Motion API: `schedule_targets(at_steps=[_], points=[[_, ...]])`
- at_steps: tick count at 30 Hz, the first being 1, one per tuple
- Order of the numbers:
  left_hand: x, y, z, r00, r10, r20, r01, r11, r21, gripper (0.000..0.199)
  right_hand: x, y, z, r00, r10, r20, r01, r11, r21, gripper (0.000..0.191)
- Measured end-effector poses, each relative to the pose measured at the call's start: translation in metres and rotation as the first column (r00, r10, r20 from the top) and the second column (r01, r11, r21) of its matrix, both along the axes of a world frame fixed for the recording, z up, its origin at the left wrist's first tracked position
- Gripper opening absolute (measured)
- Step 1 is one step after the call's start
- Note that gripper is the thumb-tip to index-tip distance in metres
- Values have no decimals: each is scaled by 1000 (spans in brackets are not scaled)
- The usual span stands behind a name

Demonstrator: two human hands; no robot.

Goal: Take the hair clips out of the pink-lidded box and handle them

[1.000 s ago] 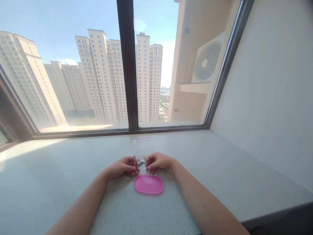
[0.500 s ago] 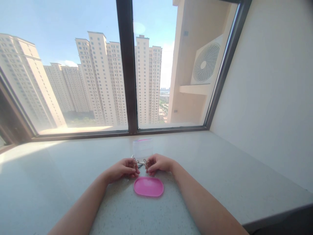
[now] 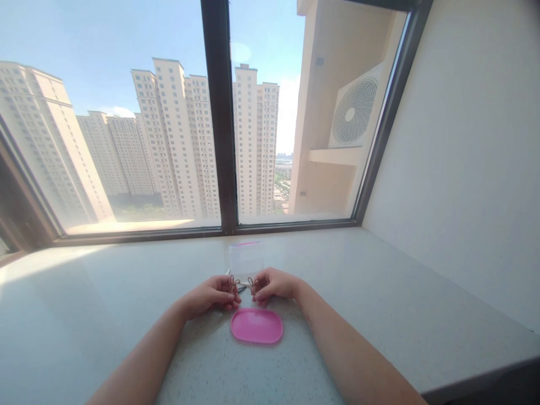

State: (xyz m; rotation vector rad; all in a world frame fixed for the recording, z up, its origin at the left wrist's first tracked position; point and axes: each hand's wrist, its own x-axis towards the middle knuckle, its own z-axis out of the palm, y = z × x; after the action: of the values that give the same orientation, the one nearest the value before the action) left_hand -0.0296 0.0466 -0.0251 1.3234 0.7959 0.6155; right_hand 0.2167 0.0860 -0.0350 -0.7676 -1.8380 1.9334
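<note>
My left hand [image 3: 214, 292] is closed in a pinch on a small brown cord bow [image 3: 233, 280], its loops standing up above the fingertips. Facing it, my right hand [image 3: 270, 285] pinches a similar brown cord bow [image 3: 252, 283]. A narrow gap separates the two bows; whether a strand joins them I cannot tell. A thin dark item [image 3: 242, 289], too small to name, lies between the hands. Just in front of them, nearer to me, rests a pink oval tray [image 3: 256, 326]. The fingers partly hide the lower ends of both bows.
Behind the hands a clear zip bag [image 3: 247, 259] with a pink strip lies on the pale speckled sill [image 3: 253, 374]. A small white piece [image 3: 228, 272] is beside it. The window frame [image 3: 228, 229] bounds the back, a white wall [image 3: 464, 169] the right.
The view has tilted slightly, so everything sits a little lower in the picture. Both hands keep their pinch on the bows with hardly any movement.
</note>
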Motion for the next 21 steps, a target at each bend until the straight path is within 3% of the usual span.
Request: schedule_targets(at_steps=[21], points=[[0, 2, -3, 1000, 2, 1, -2, 1000, -4, 26, -2, -3, 3, 1000, -5, 0, 5, 1000, 14, 36]])
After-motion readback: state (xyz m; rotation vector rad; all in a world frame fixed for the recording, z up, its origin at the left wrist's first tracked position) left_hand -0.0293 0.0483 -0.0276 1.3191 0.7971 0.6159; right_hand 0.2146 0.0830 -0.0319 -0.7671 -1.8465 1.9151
